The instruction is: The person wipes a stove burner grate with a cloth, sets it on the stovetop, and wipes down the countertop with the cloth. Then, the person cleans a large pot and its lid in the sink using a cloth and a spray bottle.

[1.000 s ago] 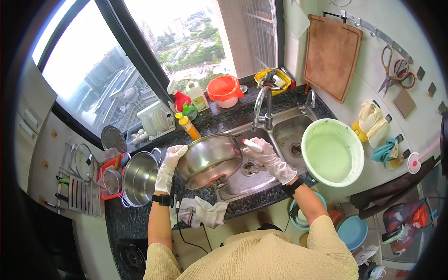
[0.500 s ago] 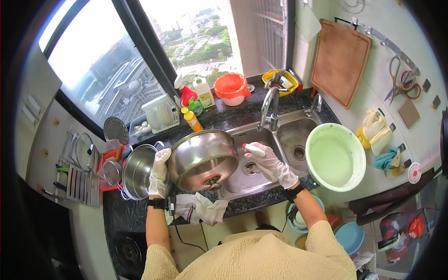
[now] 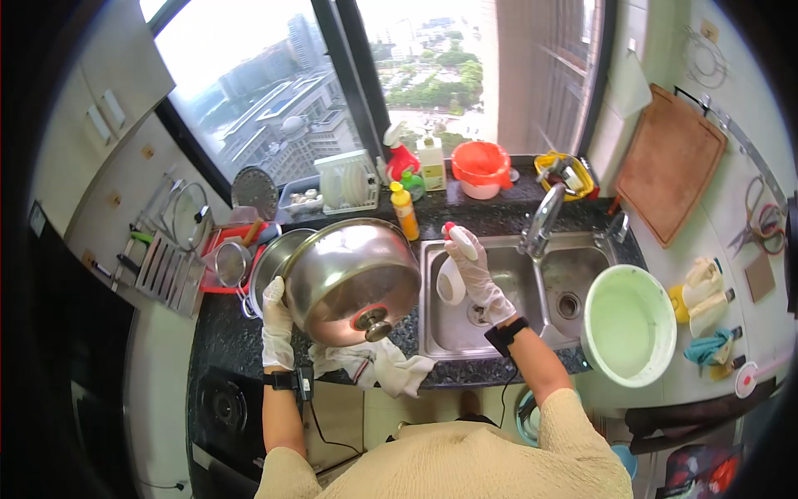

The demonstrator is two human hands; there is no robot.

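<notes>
My left hand [image 3: 278,324], in a white glove, grips the left rim of a tall domed steel pot lid [image 3: 353,279]. The lid is tilted, its knob toward me, and it partly covers a steel pot [image 3: 274,264] on the counter. My gloved right hand [image 3: 480,279] is closed round the neck of a white spray bottle [image 3: 450,283] with a red nozzle, held over the left basin of the sink [image 3: 519,274]. The bottle's body shows to the left of the hand, apart from the lid. Under the lid's front edge lies a white cloth [image 3: 386,366].
A pale green basin of water [image 3: 629,324] stands right of the sink. The faucet [image 3: 544,220] rises behind it. Along the window ledge are a yellow bottle [image 3: 404,212], a red bucket [image 3: 480,170] and a dish rack [image 3: 347,183]. A cutting board [image 3: 672,165] hangs at right.
The view has swung left, shifting the scene rightward. The lid has moved left, away from the sink and over the pot. My right hand has raised and turned the spray bottle, so its body shows.
</notes>
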